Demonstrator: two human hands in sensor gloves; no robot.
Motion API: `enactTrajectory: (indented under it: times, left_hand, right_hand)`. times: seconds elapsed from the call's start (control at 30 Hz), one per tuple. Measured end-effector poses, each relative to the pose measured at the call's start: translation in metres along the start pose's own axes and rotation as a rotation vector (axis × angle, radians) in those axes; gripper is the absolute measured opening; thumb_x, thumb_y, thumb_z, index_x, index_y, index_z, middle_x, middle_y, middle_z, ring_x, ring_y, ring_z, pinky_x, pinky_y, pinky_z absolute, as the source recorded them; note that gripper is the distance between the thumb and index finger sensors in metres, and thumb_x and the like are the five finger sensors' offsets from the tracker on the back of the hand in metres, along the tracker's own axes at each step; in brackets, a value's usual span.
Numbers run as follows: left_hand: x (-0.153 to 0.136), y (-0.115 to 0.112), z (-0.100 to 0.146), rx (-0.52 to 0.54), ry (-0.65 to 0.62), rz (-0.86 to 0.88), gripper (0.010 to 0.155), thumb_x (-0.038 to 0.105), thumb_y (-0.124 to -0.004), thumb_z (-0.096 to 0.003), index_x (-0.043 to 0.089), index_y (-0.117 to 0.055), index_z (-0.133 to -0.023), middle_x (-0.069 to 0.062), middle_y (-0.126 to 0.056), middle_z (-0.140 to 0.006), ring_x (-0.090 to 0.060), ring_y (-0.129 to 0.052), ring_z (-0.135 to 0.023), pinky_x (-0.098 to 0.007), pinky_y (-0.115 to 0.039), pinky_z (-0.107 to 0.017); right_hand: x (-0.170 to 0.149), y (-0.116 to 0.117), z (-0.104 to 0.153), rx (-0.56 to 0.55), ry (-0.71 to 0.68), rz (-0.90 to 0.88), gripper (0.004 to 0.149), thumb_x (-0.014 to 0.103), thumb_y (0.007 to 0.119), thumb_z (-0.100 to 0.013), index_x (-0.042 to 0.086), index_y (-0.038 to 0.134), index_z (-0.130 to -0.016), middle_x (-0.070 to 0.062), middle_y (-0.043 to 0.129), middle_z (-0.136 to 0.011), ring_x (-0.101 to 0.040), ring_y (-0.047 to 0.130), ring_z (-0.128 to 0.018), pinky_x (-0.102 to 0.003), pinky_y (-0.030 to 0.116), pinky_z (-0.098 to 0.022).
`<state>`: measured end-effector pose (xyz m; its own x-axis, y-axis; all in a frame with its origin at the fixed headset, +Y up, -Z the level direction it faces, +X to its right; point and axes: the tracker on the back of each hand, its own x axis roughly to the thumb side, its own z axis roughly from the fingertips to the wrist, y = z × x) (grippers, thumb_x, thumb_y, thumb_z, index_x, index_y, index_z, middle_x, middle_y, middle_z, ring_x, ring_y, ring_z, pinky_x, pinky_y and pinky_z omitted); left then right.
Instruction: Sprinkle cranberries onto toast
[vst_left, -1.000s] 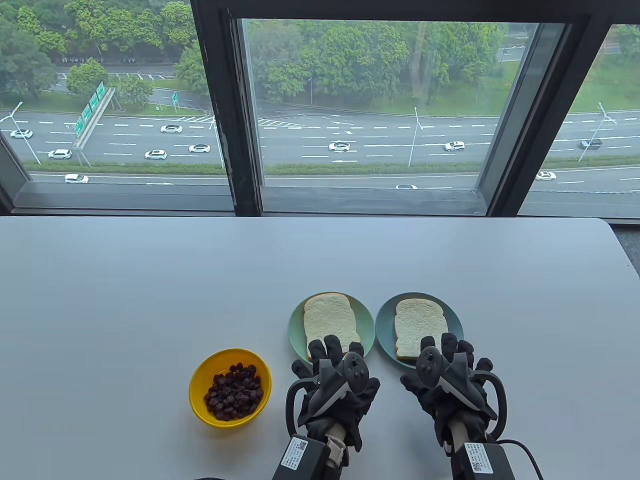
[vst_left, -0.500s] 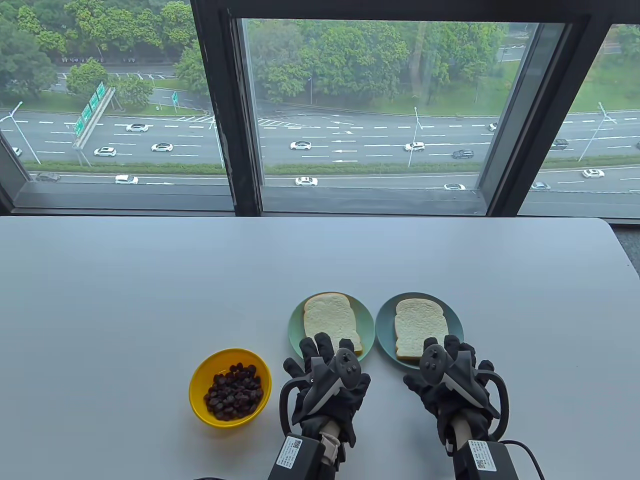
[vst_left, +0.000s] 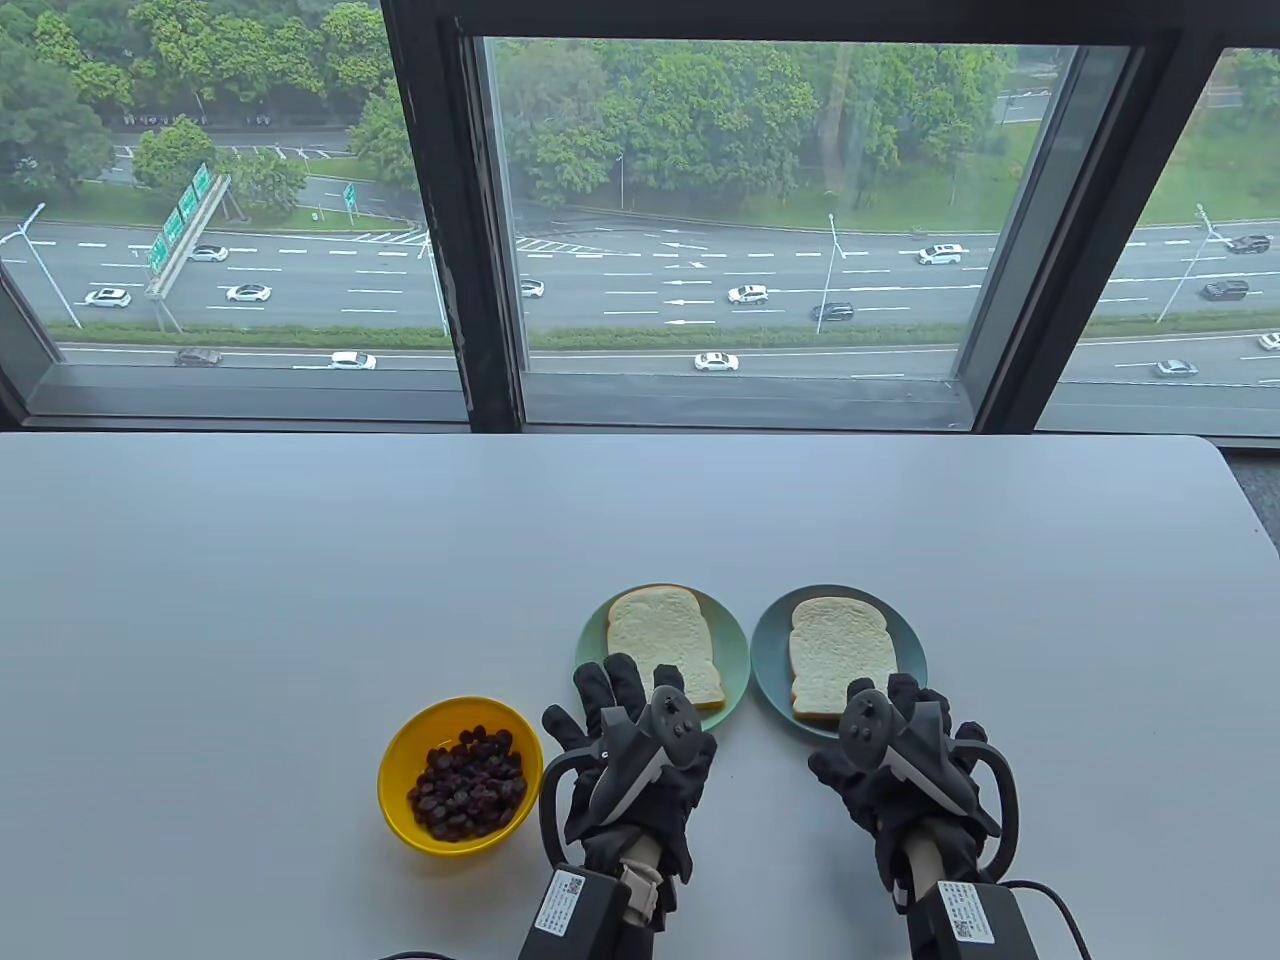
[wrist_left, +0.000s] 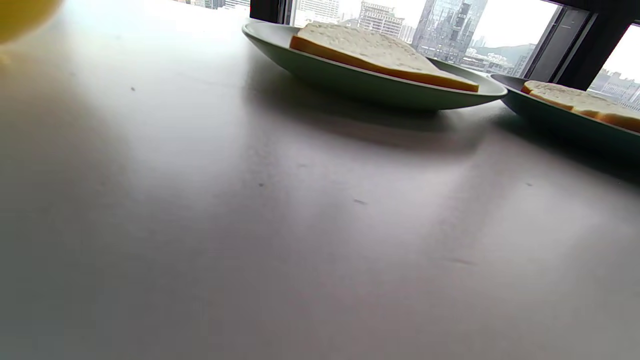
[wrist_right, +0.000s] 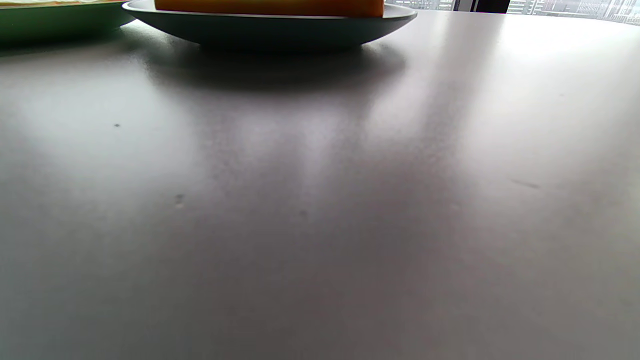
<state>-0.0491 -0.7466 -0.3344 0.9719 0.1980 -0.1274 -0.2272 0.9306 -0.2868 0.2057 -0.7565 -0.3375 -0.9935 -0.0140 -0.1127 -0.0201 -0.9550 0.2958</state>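
Note:
A yellow bowl (vst_left: 400, 765) of dark cranberries (vst_left: 468, 783) sits at the near left. Two slices of toast lie on plates: the left toast (vst_left: 660, 640) on a green plate (vst_left: 735, 655) and the right toast (vst_left: 838, 650) on a blue-green plate (vst_left: 910, 640). My left hand (vst_left: 620, 725) is open with fingers spread, between the bowl and the green plate, holding nothing. My right hand (vst_left: 900, 740) is open, low at the near rim of the right plate, holding nothing. The left wrist view shows both plates (wrist_left: 380, 85) with toast (wrist_left: 375, 50); no fingers show in either wrist view.
The white table (vst_left: 300, 580) runs back to a window frame (vst_left: 480, 300). Its right edge (vst_left: 1250, 510) curves off near the plates. The right wrist view shows the right plate (wrist_right: 270, 30) close ahead on the table.
My left hand has moved left, off the near end of the left toast and closer to the yellow bowl. My right hand has drawn back slightly toward me.

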Motion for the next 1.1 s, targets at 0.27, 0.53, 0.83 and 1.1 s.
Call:
enactTrajectory:
  times: [0.27,0.53,0.83,1.1]
  left_hand:
    - [-0.019,0.015,-0.001,0.025,0.087,-0.01,0.078,0.068,-0.053,-0.0434,0.052,-0.01,-0.106,0.006,0.016,-0.117,-0.027,0.024,-0.106,-0.069,0.001,-0.076]
    - [-0.069,0.029,-0.005,-0.039,0.232,0.145,0.077,0.066,-0.055,-0.0435,0.055,-0.01,-0.105,0.011,0.018,-0.117,-0.022,0.028,-0.106,-0.065,0.008,-0.078]
    - [-0.129,0.045,0.004,-0.042,0.324,0.324,0.076,0.063,-0.057,-0.0446,0.056,-0.011,-0.105,0.012,0.018,-0.117,-0.019,0.029,-0.106,-0.063,0.01,-0.079]
    - [-0.167,0.039,-0.001,-0.09,0.457,0.418,0.074,0.061,-0.059,-0.0454,0.067,-0.007,-0.098,0.028,0.016,-0.116,-0.014,0.029,-0.107,-0.06,0.01,-0.08]
  right_hand:
    - [0.001,0.001,-0.001,0.006,-0.003,-0.002,0.084,0.073,0.041,-0.038,0.033,0.001,-0.101,-0.015,0.002,-0.106,-0.045,0.014,-0.1,-0.072,0.028,-0.065]
    - [0.005,0.001,-0.001,0.008,-0.01,0.012,0.084,0.073,0.041,-0.038,0.033,0.001,-0.1,-0.014,0.001,-0.106,-0.045,0.014,-0.1,-0.072,0.028,-0.066]
    - [0.002,0.002,-0.001,0.007,-0.001,0.005,0.084,0.073,0.041,-0.038,0.033,0.002,-0.101,-0.014,0.002,-0.106,-0.045,0.015,-0.1,-0.071,0.029,-0.066]
    - [0.001,0.003,-0.001,0.01,0.001,0.009,0.084,0.072,0.042,-0.038,0.033,0.003,-0.101,-0.014,0.003,-0.106,-0.045,0.016,-0.1,-0.071,0.03,-0.066]
